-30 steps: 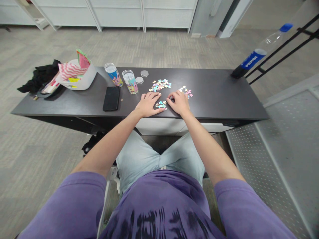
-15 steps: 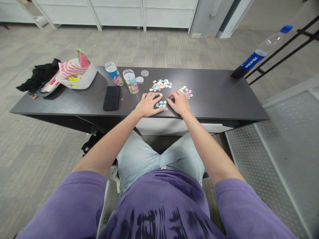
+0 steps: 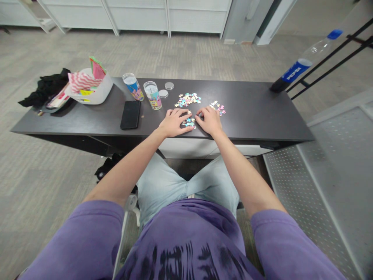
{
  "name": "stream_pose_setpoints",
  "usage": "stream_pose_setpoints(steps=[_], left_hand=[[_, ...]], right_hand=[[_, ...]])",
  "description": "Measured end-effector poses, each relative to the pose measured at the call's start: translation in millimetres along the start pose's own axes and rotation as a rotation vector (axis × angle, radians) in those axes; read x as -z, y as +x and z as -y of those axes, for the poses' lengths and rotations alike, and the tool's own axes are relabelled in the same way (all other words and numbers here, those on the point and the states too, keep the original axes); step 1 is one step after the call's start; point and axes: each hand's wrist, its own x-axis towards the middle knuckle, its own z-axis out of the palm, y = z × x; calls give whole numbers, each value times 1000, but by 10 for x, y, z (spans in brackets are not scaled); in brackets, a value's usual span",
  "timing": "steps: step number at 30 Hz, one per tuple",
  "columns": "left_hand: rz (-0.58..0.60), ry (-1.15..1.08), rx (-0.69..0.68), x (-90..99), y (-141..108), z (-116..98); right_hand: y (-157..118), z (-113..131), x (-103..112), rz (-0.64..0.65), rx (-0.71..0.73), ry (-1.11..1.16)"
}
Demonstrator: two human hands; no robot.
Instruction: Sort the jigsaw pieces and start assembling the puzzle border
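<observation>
Small puzzle pieces lie in groups on the dark table. The largest pile sits beyond my hands, and a smaller group lies between them. My left hand rests on the tabletop at the left of that group, fingers spread, its fingertips at the pieces. On the other side, my right hand is bent, thumb and index finger near each other at the group's right edge; whether a piece is between them is too small to tell. Pink and cream pieces lie just beyond my right hand.
Left of my hands are a black phone, two clear printed canisters and two round lids. Farther left stand a white basket and black cloth. A Pepsi bottle is at the far right corner.
A light piece near my left fingertips has shifted very slightly to the right. Both hands have stayed almost in the same place.
</observation>
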Motion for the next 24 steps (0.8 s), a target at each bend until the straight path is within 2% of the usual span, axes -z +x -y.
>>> stream_pose_setpoints(steps=[24], left_hand=[[-1,9,23,-18,13,18]], right_hand=[[6,20,2,18,-11,-44]])
